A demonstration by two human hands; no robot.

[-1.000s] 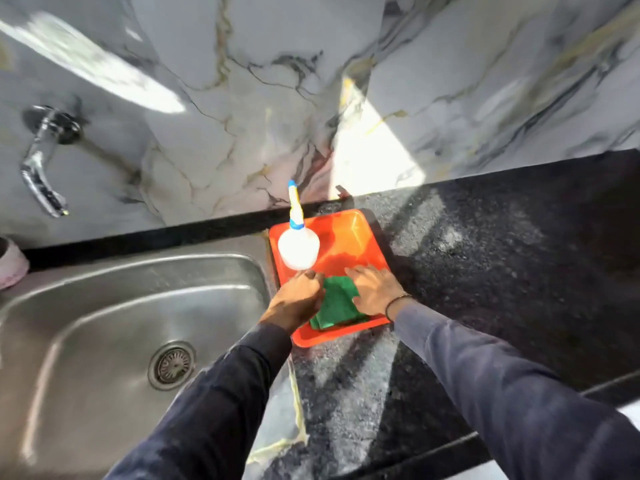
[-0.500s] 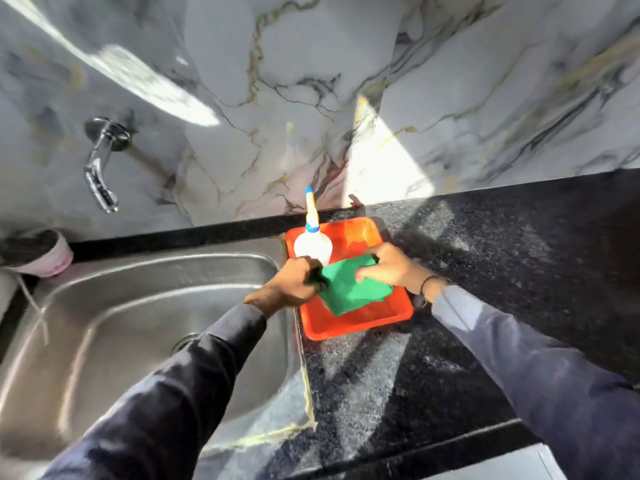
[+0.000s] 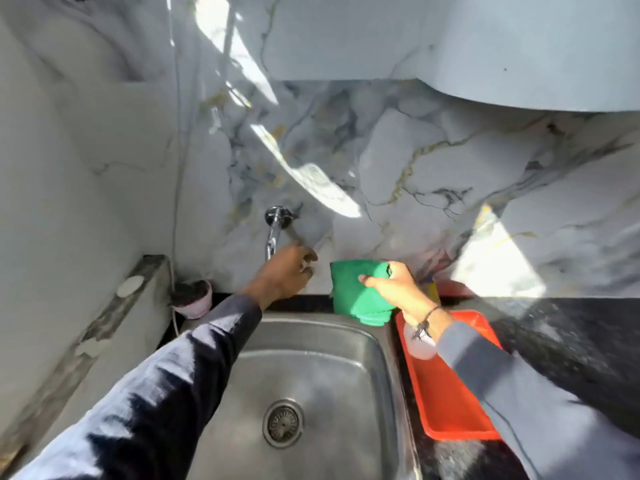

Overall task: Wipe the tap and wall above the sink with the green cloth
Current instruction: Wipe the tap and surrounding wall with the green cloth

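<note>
In the head view, at frame centre, the right hand (image 3: 398, 289) grips the green cloth (image 3: 360, 292), raised above the steel sink (image 3: 311, 375) near the marble wall (image 3: 415, 168). The left hand (image 3: 287, 271), loosely curled and holding nothing, reaches beside the chrome tap (image 3: 275, 226). Wiping seems about to begin; next, press cloth onto tap. No writing is legible.

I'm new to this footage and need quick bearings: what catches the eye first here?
The green cloth, held up in the right hand before the marble wall above the steel sink. Beside it, the left hand reaches at the chrome tap. An orange tray sits right of the sink.
</note>
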